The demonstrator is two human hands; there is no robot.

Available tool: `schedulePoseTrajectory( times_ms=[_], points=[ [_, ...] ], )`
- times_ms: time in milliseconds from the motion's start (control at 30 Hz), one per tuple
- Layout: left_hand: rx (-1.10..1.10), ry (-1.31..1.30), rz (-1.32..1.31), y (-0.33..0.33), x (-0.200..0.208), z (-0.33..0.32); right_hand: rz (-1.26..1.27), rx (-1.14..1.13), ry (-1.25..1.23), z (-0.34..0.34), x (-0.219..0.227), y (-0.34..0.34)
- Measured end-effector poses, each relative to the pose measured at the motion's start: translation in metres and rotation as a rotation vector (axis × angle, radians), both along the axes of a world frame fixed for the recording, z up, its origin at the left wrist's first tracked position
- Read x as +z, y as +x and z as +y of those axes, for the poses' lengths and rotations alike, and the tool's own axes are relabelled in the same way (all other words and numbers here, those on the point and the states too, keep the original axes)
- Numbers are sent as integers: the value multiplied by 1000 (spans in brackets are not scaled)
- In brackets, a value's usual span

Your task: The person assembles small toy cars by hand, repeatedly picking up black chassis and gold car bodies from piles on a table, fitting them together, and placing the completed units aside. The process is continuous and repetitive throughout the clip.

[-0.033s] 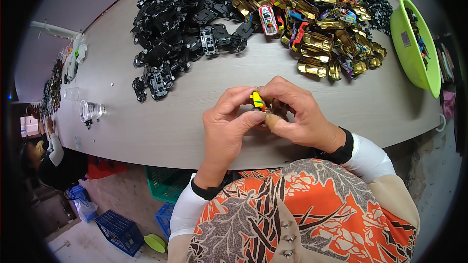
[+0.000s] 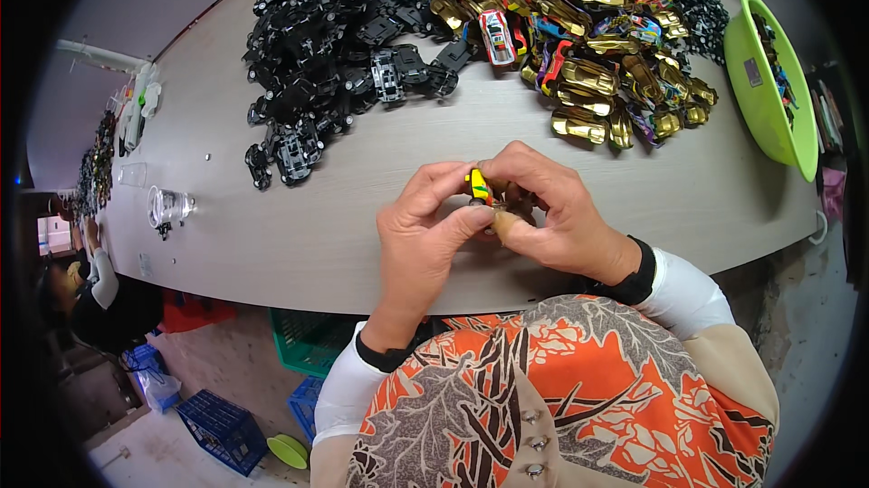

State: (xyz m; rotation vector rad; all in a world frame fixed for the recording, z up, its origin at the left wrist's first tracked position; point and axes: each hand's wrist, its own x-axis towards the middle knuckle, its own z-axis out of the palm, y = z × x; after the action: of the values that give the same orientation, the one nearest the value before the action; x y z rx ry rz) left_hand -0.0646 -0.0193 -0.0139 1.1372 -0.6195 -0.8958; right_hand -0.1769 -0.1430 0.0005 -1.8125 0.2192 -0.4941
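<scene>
Close over the table's near side, a small yellow toy car [image 2: 478, 184] with green and red marks is pinched between both hands. My left hand [image 2: 424, 224] grips its left side with thumb and fingertips. From the other side, my right hand [image 2: 552, 207] has its thumb and bent fingers closed on the same car. Fingers cover most of the car, so its underside cannot be made out. Beyond the hands lies a heap of black toy car chassis [image 2: 317, 44] on the left. A pile of gold and coloured toy car shells [image 2: 588, 44] lies on the right.
A lime-green basin [image 2: 751, 81] holding coloured pieces stands tilted at the table's right edge. A clear cup [image 2: 170, 205] sits at left. Blue crates [image 2: 222, 429] and a green crate [image 2: 308, 339] are below the table edge. Another person [image 2: 100, 289] works at far left.
</scene>
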Motion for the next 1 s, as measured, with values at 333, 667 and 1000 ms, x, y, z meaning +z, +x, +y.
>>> schedulePoseTrajectory(
  times_ms=[333,667,1000],
  points=[
    [-71,80,117,1,2,2,-48,5,-55,-8,-3,-1],
    [-178,197,360,14,-7,11,105,204,626,-28,0,-8],
    [-277,291,203,10,0,10,252,310,533,-30,-4,-8]
  ],
)
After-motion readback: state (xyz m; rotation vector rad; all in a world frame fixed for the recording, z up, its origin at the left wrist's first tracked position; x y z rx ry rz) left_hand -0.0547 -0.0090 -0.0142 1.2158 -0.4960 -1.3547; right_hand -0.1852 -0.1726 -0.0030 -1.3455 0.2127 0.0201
